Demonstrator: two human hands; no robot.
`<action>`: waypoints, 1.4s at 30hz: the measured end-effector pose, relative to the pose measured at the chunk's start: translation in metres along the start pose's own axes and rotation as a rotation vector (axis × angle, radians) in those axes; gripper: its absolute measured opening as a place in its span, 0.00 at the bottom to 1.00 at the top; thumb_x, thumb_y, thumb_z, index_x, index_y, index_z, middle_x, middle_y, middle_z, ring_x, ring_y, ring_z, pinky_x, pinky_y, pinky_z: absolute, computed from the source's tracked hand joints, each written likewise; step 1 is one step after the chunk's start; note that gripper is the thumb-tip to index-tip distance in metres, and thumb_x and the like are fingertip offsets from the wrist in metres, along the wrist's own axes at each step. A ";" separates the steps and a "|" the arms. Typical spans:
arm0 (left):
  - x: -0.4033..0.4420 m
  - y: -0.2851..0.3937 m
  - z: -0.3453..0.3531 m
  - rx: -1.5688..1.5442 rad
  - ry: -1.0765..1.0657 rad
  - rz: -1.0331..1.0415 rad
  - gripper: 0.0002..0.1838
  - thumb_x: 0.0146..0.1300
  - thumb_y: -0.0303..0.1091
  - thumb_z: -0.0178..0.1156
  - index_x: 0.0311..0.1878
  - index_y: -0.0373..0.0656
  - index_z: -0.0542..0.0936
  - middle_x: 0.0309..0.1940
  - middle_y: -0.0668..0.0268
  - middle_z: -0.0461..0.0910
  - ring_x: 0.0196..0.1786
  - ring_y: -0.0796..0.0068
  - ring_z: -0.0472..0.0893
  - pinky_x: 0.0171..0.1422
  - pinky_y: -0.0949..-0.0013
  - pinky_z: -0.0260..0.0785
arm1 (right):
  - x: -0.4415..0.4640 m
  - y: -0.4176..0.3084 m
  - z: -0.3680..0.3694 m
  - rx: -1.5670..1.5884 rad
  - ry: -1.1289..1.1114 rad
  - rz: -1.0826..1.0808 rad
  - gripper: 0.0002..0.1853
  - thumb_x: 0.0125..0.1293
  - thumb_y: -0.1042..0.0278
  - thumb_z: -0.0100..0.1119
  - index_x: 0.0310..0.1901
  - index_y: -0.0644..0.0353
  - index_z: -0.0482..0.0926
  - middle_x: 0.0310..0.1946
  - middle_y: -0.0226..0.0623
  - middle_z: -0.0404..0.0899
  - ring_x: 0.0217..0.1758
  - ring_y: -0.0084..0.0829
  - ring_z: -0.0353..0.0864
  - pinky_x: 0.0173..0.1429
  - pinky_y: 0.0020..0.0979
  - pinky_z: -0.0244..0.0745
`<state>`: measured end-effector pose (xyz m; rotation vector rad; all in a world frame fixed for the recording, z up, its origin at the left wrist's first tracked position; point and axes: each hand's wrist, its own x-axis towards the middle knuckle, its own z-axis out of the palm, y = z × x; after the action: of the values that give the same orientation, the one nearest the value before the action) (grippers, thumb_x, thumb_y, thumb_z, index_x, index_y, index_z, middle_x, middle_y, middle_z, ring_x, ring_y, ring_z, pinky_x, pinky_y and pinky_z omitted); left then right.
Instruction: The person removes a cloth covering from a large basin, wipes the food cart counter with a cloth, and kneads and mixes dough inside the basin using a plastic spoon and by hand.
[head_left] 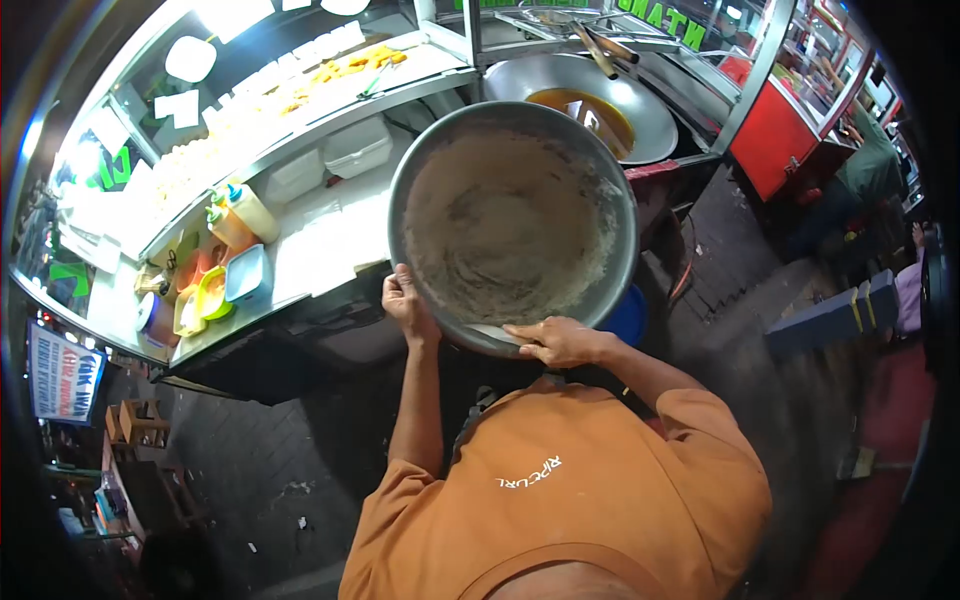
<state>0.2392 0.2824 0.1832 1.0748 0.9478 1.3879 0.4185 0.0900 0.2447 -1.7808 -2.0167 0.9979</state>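
Observation:
A large round metal basin is tilted toward me, its inside coated with a brownish, powdery-looking layer that is paler along the right side. My left hand is closed on the basin's lower left rim, thumb on the inner side. Inside the near rim, my right hand is closed around a small flat white piece, whose exact kind I cannot make out. That piece lies against the basin's wall.
Behind the basin stands a wide wok with brown oil; tongs-like handles lie above it. On the left counter are sauce bottles, a blue container and a lidded white box. A blue tub sits below right.

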 end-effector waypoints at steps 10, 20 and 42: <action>-0.010 0.032 0.038 0.209 -0.121 0.082 0.22 0.72 0.37 0.51 0.62 0.32 0.69 0.36 0.66 0.78 0.34 0.82 0.73 0.38 0.77 0.66 | 0.180 0.058 0.017 0.431 0.546 -0.036 0.24 0.67 0.64 0.47 0.62 0.66 0.67 0.51 0.59 0.76 0.46 0.41 0.80 0.52 0.38 0.72; 0.005 0.045 0.061 0.226 -0.116 -0.002 0.24 0.72 0.35 0.51 0.67 0.36 0.66 0.32 0.75 0.77 0.27 0.91 0.65 0.29 0.83 0.57 | 0.109 0.026 0.016 0.776 0.059 -0.205 0.22 0.68 0.73 0.42 0.63 0.70 0.62 0.30 0.40 0.74 0.28 0.25 0.71 0.38 0.31 0.70; 0.020 0.038 0.060 0.166 -0.154 0.058 0.22 0.74 0.35 0.48 0.66 0.35 0.68 0.53 0.65 0.77 0.50 0.82 0.74 0.55 0.79 0.65 | 0.083 -0.005 -0.034 1.043 -0.271 0.024 0.24 0.72 0.67 0.44 0.66 0.63 0.54 0.21 0.36 0.73 0.18 0.26 0.74 0.21 0.27 0.71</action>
<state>0.2864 0.2969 0.2373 1.3232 0.9371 1.2695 0.4182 0.1798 0.2536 -1.1094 -1.1446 1.8914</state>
